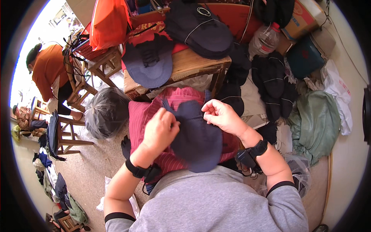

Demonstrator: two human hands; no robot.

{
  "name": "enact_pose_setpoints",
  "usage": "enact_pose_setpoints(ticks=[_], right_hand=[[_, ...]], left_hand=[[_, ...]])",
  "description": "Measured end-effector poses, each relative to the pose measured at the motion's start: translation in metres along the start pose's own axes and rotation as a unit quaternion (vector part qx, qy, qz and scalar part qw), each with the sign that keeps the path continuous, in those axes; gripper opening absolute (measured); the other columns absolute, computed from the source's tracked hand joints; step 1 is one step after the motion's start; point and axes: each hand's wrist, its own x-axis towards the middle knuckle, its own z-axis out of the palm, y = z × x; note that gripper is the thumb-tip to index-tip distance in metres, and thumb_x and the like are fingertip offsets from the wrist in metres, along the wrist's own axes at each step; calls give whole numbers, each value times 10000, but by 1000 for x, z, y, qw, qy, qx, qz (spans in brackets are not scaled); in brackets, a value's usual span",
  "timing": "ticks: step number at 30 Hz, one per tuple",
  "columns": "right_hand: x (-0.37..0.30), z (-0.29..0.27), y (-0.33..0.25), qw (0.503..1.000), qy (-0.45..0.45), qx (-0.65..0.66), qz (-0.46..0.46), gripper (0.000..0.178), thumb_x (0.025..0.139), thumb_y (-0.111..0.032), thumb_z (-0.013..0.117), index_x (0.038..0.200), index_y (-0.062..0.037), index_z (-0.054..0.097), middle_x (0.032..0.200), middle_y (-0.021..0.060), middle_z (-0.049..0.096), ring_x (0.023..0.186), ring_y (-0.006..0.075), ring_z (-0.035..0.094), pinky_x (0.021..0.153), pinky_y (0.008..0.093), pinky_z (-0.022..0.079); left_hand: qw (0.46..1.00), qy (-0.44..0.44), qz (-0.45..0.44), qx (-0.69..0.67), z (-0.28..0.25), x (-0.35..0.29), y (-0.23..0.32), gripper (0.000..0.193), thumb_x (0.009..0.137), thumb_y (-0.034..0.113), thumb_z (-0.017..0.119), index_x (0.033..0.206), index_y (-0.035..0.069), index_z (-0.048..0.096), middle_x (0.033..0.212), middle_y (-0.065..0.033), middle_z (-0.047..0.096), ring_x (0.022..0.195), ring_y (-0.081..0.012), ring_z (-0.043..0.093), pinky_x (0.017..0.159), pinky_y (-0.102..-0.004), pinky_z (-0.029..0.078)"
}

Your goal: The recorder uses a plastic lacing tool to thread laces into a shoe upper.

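Right grip (pixel 222 116) pinched on its upper edge, left grip (pixel 160 127) curled alongside, hold unclear, we've got the navy fabric piece (pixel 199 143) between them over the red striped cloth (pixel 139 123), long axis pointing toward us.

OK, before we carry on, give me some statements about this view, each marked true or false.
The dark cloth piece lies over red striped cloth. True.
The right hand rests on the wooden table. False: the right hand is at the dark cloth piece.
White string crosses the dark bundle on the wooden table. True.
The bottle's cap is blue. False: the bottle's cap is red.
The orange bag is left of the dark bundle. True.
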Motion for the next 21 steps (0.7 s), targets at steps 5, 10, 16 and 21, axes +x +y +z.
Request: enact_pose_setpoints(ticks=[5,10,16,21], right_hand=[[0,-2,-3,1000,-14,-5,-3,129,941,-41,685,1056,-25,628,909,7,638,797,78,620,723,245,545],[-5,-2,-6,997,-8,-44,63,104,947,-104,701,987,-29,640,809,-2,646,696,76,619,627,249,519],[-2,11,-1,997,6,-41,59,104,966,-130,693,982,-35,653,778,-1,657,646,68,616,576,245,513],[0,8,-5,996,-4,-17,89,105,999,-137,664,1027,-36,659,834,0,653,677,64,636,617,214,537]], left_hand=[[998,-6,-59,-22,0,5,-12,196,819,102,756,865,52,572,852,-119,574,726,-313,618,652,-405,512],[996,13,-79,-50,9,-9,-13,147,861,87,705,969,53,610,862,-129,617,777,-334,644,692,-412,532],[999,-8,-23,30,-15,-13,-11,225,819,0,642,1030,68,684,830,-107,584,748,-306,635,676,-401,533],[998,-18,-29,62,-32,-24,-9,281,792,11,652,1054,97,708,828,-104,535,767,-312,621,681,-418,530]])
